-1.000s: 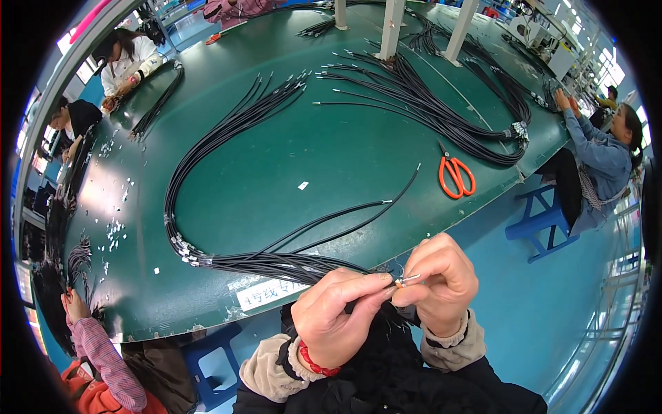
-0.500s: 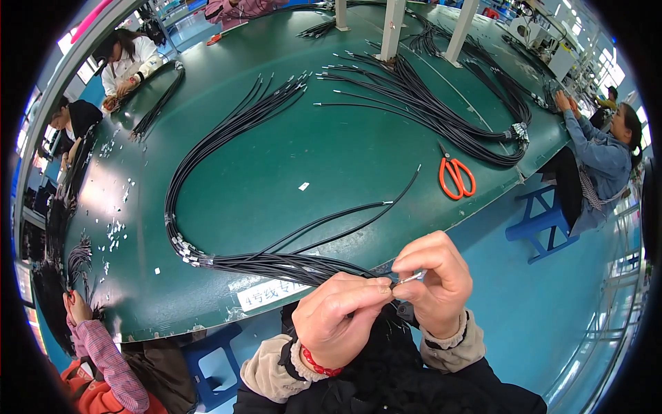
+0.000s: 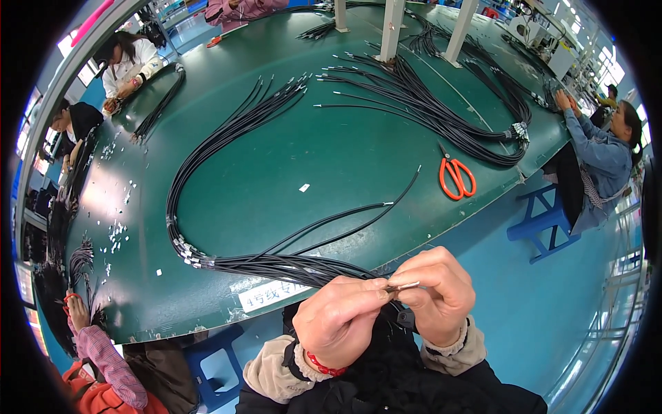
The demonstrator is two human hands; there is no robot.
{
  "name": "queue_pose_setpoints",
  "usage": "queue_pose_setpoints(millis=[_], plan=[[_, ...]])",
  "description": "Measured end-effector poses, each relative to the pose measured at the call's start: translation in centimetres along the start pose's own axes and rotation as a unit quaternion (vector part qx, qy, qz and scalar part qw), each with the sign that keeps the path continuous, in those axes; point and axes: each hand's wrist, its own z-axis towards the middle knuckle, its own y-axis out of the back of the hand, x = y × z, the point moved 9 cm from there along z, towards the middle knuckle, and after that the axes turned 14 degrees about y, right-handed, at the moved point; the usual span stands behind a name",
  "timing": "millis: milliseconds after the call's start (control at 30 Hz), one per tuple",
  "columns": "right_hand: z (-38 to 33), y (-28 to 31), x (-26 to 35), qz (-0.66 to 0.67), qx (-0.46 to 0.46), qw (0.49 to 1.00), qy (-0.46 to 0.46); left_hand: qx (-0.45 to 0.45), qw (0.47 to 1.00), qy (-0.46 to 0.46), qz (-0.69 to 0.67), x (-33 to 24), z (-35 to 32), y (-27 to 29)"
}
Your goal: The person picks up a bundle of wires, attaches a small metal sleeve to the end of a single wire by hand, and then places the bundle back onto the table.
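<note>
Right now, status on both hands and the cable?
Left hand and right hand both pinch the cable end. Cable bundle on green table. Scissors lie apart.

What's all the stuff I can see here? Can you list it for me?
table: one, green, fills the middle
cables: several bundles, black, looped across the table
scissors: one pair, orange, right side of the table
label: one, white, near table edge
scraps: many, white, left part of the table
posts: three, white, far end
stools: two seen, blue, on the blue floor
co-workers: several, seated round the table
left hand: pinches a cable end
right hand: grips a small metal piece
</note>
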Motion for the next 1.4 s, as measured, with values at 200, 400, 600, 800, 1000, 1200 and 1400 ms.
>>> queue_pose_setpoints(millis=[200,400,600,800,1000,1200,1400], plan=[[0.0,0.7,0.0,0.004,0.005,1.000,0.004,-0.004,0.999,-0.032,0.026,-0.7,-0.1,-0.7],[-0.1,1.4,-0.1,-0.011,0.001,1.000,0.015,0.009,0.999,-0.021,0.043,-0.9,0.1,-1.4],[-0.3,2.0,-0.3,-0.040,-0.004,0.999,0.030,-0.005,0.998,0.055,0.042,0.2,0.1,-1.6],[-0.1,2.0,0.4,-0.068,0.001,0.997,0.042,-0.024,0.995,0.087,0.031,0.7,0.2,-1.7],[0.4,2.0,1.2,-0.106,0.016,0.993,0.049,-0.042,0.995,0.087,0.032,0.3,0.0,-1.5],[-0.2,1.9,0.6,-0.048,0.009,0.998,0.032,-0.036,0.991,0.127,-0.012,0.7,-0.3,-1.4],[0.1,1.7,2.1,-0.098,0.007,0.993,0.058,-0.056,0.994,0.078,0.045,-0.2,0.0,-1.2]])
